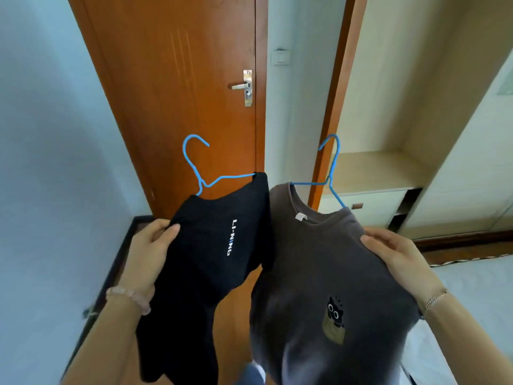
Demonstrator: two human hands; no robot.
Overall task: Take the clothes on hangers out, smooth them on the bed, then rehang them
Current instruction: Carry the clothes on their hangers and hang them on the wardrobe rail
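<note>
Before me: orange-brown wooden door (172,79) upper centre, silver metal lever handle (244,86) at its right edge; white wall switch (281,56) beside; beige open wardrobe (388,168) upper right.

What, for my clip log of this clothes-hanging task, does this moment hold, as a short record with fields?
left hand: grips the black shirt at its shoulder edge
right hand: holds the brown shirt at its shoulder
black shirt: on a blue hanger; white LI-NING lettering
brown shirt: on a second blue hanger; cat print on the front
behind: wooden door, open wardrobe
stage: both shirts on hangers, held up, not yet laid on a bed
</note>
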